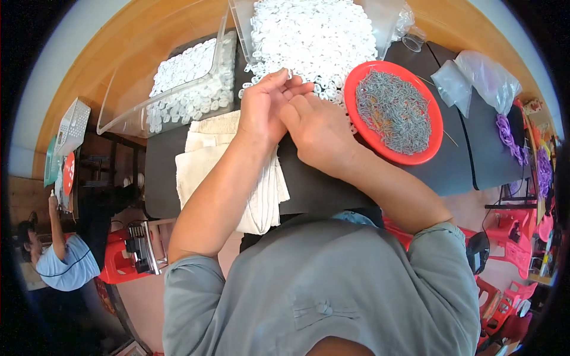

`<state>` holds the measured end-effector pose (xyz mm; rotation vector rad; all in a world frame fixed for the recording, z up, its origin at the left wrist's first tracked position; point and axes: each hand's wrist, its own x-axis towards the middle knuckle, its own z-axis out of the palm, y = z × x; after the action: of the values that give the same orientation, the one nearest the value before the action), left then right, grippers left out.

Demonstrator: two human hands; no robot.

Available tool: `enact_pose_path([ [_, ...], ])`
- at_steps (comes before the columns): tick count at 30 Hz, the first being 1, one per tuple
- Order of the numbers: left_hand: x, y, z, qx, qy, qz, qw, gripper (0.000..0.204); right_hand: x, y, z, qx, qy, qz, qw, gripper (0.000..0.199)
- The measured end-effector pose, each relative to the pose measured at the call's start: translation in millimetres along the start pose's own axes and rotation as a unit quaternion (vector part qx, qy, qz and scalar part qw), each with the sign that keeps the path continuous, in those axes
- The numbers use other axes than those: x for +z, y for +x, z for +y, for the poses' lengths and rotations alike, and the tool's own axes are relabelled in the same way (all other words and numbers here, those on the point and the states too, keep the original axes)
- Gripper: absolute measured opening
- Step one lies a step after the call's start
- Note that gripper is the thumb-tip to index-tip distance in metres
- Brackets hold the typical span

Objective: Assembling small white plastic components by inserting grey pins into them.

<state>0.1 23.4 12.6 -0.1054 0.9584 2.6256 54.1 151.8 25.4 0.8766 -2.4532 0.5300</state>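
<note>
White, apparently plastic; seemingly pinching a small piece [290,73] between thumb and finger of the left hand [264,105]; curling the right hand [320,129] in against the left palm, hiding its fingertips; not being able to tell any grasp there; holding the piece just ahead and slightly left of the right knuckles, with long axis too small to read; having the red bowl [437,121] of grey screws [393,110] off right, nearer the right hand; facing a white heap [312,29] beyond both hands.

That dark bench [439,176] holds a round red dish [436,127]. Left of the dish lies a folded cream cloth [199,163]; farther left, a clear box [138,114]. Loose white pieces [326,85] and a bin [389,21] sit beyond its left side; plastic bags [487,80] lie right.
</note>
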Motion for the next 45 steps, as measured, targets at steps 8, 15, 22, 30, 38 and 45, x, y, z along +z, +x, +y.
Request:
enact_pose_path([
  [8, 0, -3, 0, -0.025, -0.027, -0.006, 0.999, 0.016, 7, -2, 2, 0.005, 0.153, 0.071, 0.986, 0.017],
  [15, 1, -3, -3, -0.034, -0.047, -0.01, 0.998, 0.015, 0, -3, 3, 0.075, 0.232, 0.044, 0.969, 0.014],
  [22, -5, -1, 1, -0.024, -0.046, -0.043, 0.998, 0.014, 3, -3, 6, 0.079, 0.222, 0.055, 0.97, 0.01],
  [30, -2, -2, 0, -0.024, -0.055, -0.034, 0.998, 0.017, 5, -2, 9, 0.122, 0.206, 0.036, 0.97, 0.013],
  [38, -4, 0, -1, 0.001, -0.016, -0.005, 1.0, 0.014, -3, -1, 2, 0.125, 0.218, -0.02, 0.968, 0.01],
  [45, -3, 0, 1, 0.01, -0.049, 0.04, 0.998, 0.012, -5, -2, 7, 0.112, 0.254, -0.005, 0.961, 0.011],
])
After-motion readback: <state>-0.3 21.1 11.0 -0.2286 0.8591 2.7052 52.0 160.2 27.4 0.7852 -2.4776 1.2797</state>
